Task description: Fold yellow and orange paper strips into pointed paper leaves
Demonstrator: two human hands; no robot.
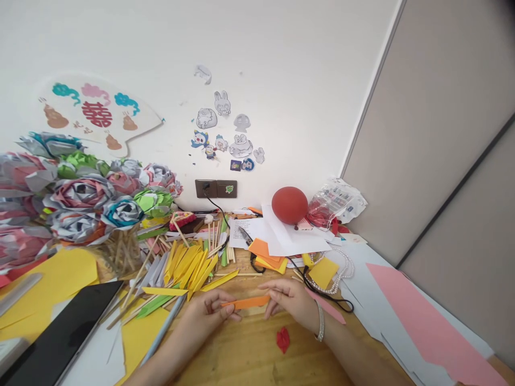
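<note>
A narrow folded strip of orange paper (250,303) is stretched between my two hands above the wooden table (237,351). My left hand (213,311) pinches its left end between thumb and fingers. At the other end, my right hand (287,299) grips the strip with thumb and forefinger; a sparkling bracelet circles that wrist. Below the right hand lies a small crumpled red paper piece (282,340). Just beyond the hands sit folded yellow paper strips (189,268) and a small stack of orange paper squares (265,251).
Paper flowers (84,195) crowd the left. A black tablet (68,327) lies at the near left, with wooden sticks (137,273) beside it. A red balloon (289,205) rests by the wall. White and pink sheets (418,316) cover the right; a black cable (325,289) curls nearby.
</note>
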